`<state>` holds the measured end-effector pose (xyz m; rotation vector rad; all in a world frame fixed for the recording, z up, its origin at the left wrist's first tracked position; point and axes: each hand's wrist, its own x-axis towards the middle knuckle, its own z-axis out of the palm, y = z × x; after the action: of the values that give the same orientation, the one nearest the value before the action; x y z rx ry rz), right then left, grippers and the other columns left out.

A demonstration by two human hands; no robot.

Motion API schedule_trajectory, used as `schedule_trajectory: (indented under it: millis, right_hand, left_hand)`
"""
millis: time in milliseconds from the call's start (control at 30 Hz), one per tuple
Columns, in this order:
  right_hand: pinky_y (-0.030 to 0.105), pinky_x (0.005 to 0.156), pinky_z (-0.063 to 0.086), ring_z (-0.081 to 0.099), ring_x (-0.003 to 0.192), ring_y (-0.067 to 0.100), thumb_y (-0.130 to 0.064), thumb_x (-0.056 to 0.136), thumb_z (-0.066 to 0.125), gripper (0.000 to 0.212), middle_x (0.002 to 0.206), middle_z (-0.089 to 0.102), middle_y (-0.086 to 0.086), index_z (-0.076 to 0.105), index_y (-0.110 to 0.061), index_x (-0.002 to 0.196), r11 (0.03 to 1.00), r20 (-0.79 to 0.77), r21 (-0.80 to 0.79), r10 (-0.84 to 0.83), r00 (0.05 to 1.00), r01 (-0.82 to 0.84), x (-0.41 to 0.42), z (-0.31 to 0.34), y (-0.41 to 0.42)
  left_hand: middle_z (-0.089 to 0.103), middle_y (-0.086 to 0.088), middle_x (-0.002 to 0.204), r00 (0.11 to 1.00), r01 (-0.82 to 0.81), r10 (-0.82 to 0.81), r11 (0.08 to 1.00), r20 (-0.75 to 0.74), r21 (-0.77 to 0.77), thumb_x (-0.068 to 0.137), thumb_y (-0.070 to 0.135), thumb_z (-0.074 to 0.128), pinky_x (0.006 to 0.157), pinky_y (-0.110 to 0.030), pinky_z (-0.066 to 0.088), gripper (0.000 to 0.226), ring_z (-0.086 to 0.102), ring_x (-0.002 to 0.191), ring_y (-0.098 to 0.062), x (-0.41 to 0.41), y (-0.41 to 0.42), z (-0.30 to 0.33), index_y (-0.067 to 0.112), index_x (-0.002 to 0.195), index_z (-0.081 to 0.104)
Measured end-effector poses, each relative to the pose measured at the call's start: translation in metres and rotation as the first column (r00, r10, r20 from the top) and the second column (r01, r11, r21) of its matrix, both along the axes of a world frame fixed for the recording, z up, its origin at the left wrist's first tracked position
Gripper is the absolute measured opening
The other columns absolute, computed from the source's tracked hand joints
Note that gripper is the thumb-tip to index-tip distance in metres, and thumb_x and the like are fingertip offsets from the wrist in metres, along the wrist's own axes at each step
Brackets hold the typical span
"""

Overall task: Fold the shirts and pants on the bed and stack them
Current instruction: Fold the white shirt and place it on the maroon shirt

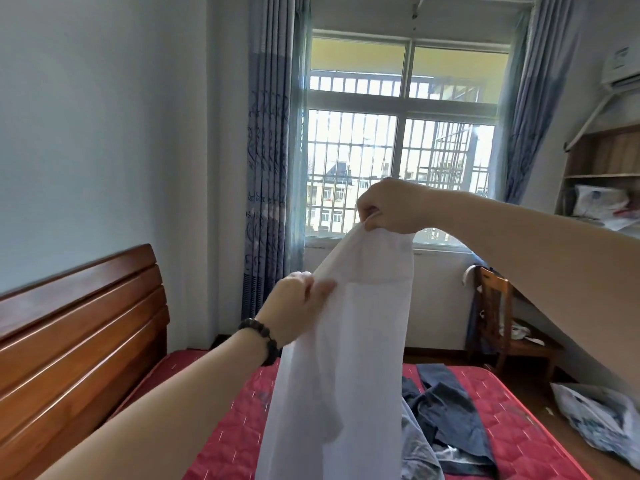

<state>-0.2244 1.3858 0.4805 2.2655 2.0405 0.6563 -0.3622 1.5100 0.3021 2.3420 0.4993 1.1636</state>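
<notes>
The left hand (298, 306), a dark bead bracelet (262, 341) at its wrist, pinches the near edge of a white garment (343, 358) between thumb and fingers, and the right hand (391, 206), raised higher and farther out, grips the top edge in curled fingers — so both hands are closed on the same cloth. The garment hangs in the air in front of the person, over the red quilted mattress (228, 441), its long axis running nearly straight up and down; the held end points up toward the window (401, 140) and the loose end drops out of view at the bottom. Whether it is a shirt or pants I cannot tell from this side. By my reading the step in hand is shaking out and squaring up the piece before folding; the next move likely calls for spreading the two grips apart along the top edge, then lowering the cloth flat on the mattress. Just right of it lie crumpled dark blue-grey clothes (446, 414), not yet folded. Beyond stand the wooden headboard (76, 327), a wooden chair (498, 317) and blue curtains (270, 168).
</notes>
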Motion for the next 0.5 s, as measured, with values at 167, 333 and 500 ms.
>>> schedule_trajectory:
  millis: [167,333,500]
  right_hand:
    - [0.034,0.080,0.045,0.050,0.088,0.019,-0.020,0.090,0.058,0.014,0.078,0.048,-0.008,0.054,-0.020,0.077,1.000,0.002,0.006,-0.008,1.000,0.008,0.000,0.000,0.002]
    - [0.041,0.082,0.050,0.057,0.090,0.026,-0.019,0.087,0.056,0.017,0.084,0.061,0.005,0.060,-0.012,0.072,0.999,-0.019,0.029,-0.015,1.000,0.015,-0.001,-0.006,0.007]
    - [0.046,0.078,0.052,0.047,0.070,0.031,-0.015,0.082,0.054,0.025,0.101,0.064,0.026,0.063,0.008,0.088,0.997,0.004,0.043,-0.063,0.998,0.063,-0.001,-0.011,0.012]
  left_hand:
    - [0.041,0.006,0.087,0.963,-0.169,0.203,0.968,-0.179,0.187,0.073,0.068,0.057,0.071,-0.026,0.041,0.051,0.048,0.079,-0.016,0.006,-0.013,-0.009,0.019,0.081,0.042]
    - [0.045,0.000,0.110,0.900,-0.353,0.358,0.933,-0.248,0.066,0.052,0.092,0.038,0.095,-0.045,0.041,0.099,0.046,0.105,-0.020,0.024,-0.043,-0.009,0.014,0.112,0.048]
    - [0.037,0.000,0.104,0.866,-0.435,0.452,0.892,-0.214,0.122,0.071,0.056,0.060,0.089,-0.041,0.041,0.057,0.044,0.101,-0.022,0.044,-0.058,-0.016,0.015,0.105,0.040]
